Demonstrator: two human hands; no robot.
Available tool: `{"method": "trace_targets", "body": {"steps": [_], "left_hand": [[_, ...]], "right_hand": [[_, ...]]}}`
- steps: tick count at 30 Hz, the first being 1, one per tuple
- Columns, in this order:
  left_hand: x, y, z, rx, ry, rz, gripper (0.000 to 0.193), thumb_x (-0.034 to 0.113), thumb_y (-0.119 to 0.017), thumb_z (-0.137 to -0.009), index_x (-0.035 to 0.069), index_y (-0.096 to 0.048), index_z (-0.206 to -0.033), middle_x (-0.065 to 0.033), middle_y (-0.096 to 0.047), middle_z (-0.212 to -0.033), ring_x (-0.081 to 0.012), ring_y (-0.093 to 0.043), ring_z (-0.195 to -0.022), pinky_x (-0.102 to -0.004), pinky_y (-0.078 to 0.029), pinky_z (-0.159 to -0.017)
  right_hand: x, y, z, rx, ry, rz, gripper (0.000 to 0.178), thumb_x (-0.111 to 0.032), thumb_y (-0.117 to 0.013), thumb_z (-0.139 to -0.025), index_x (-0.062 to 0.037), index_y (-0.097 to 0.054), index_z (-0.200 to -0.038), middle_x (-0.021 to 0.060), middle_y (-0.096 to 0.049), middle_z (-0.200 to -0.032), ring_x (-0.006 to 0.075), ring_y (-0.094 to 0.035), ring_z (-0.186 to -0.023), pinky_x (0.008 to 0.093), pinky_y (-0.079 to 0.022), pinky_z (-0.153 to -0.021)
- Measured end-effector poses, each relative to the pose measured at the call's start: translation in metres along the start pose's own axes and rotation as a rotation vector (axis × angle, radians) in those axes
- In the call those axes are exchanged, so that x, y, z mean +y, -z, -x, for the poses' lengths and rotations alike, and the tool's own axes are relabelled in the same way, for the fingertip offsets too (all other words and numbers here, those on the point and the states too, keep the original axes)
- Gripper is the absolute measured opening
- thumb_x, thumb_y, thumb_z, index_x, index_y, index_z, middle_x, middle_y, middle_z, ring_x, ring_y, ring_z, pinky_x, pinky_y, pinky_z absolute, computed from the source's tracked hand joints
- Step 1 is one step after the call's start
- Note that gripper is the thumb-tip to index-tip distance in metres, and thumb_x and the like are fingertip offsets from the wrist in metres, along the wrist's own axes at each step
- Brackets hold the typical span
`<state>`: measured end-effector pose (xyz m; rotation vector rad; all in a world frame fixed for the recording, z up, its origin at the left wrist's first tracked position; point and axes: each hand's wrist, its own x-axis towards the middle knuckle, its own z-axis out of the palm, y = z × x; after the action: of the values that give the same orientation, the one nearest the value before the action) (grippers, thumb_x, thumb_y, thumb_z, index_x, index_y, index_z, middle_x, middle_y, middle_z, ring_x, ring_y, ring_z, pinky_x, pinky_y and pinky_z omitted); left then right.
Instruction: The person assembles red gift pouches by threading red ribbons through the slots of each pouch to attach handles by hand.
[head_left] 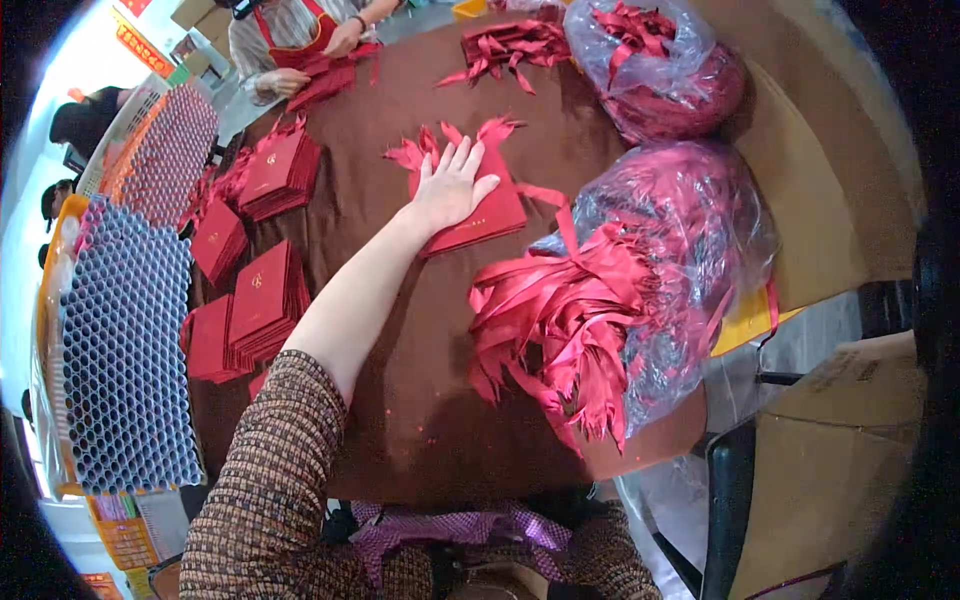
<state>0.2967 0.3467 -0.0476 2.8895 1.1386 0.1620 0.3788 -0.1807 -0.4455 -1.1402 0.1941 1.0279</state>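
My left hand [450, 190] lies flat, palm down and fingers spread, on a flat red paper bag [495, 215] in the middle of the table. Red ribbon ends [495, 130] stick out past its far edge, and one strip runs off to the right. Close by on the right, a large bunch of red ribbons [580, 320] spills out of a clear plastic bag [690, 230]. My right hand does not show.
Several stacks of red bags [265, 300] stand along the left side of the brown-covered table [420, 400]. A honeycomb-like rack of tubes [130, 350] borders the left edge. A second ribbon-filled plastic bag [660, 90] sits far right. Across the table, another person's hands [345, 38] handle red pieces.
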Motion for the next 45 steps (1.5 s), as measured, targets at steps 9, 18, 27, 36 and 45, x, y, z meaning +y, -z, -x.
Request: {"method": "trace_targets", "body": {"steps": [9, 18, 27, 36, 45], "left_hand": [[0.001, 0.001, 0.007, -0.022, 0.029, 0.018, 0.072, 0.056, -0.033, -0.094, 0.01, -0.02, -0.147, -0.0148, -0.021, -0.153, -0.0316, -0.02, -0.141, -0.0563, -0.016, -0.111], [0.009, 0.003, 0.007, -0.015, 0.041, 0.06, 0.072, 0.057, -0.032, -0.094, 0.01, -0.02, -0.147, -0.0144, -0.023, -0.152, -0.0315, -0.023, -0.14, -0.0565, -0.018, -0.109], [0.003, -0.001, 0.012, 0.078, 0.026, 0.055, 0.074, 0.058, -0.032, -0.093, 0.007, -0.023, -0.147, -0.0184, -0.029, -0.149, -0.0365, -0.029, -0.136, -0.0544, -0.021, -0.108], [0.01, 0.008, 0.025, 0.01, 0.055, 0.183, 0.076, 0.058, -0.034, -0.092, 0.008, -0.022, -0.147, -0.016, -0.025, -0.151, -0.0365, -0.025, -0.137, -0.0551, -0.017, -0.111], [0.003, 0.016, 0.014, 0.066, 0.01, 0.21, 0.064, 0.045, -0.041, -0.093, 0.012, -0.026, -0.146, -0.0169, -0.025, -0.15, -0.0395, -0.024, -0.137, -0.0589, -0.019, -0.108]], "right_hand": [[0.012, 0.032, 0.044, 0.137, -0.033, 0.147, 0.039, -0.035, -0.045, -0.098, -0.0058, -0.063, -0.081, 0.0044, -0.057, -0.066, 0.0174, -0.052, -0.056, 0.0324, -0.043, -0.051], [0.005, 0.063, 0.072, 0.249, -0.035, 0.296, 0.039, -0.036, -0.044, -0.098, -0.0058, -0.064, -0.081, 0.0047, -0.058, -0.066, 0.0175, -0.053, -0.057, 0.0326, -0.043, -0.051], [-0.017, 0.032, 0.039, 0.198, -0.028, 0.481, 0.04, -0.036, -0.044, -0.098, -0.0057, -0.064, -0.082, 0.005, -0.058, -0.066, 0.0176, -0.053, -0.057, 0.0327, -0.043, -0.052], [-0.037, -0.037, -0.029, 0.041, 0.029, 0.669, 0.041, -0.037, -0.043, -0.098, -0.0057, -0.065, -0.082, 0.0054, -0.058, -0.066, 0.0177, -0.054, -0.058, 0.0328, -0.043, -0.052], [-0.05, -0.083, -0.063, 0.048, 0.198, 0.699, 0.042, -0.037, -0.043, -0.098, -0.0056, -0.066, -0.083, 0.0057, -0.058, -0.067, 0.0178, -0.054, -0.059, 0.0329, -0.043, -0.052]]}}
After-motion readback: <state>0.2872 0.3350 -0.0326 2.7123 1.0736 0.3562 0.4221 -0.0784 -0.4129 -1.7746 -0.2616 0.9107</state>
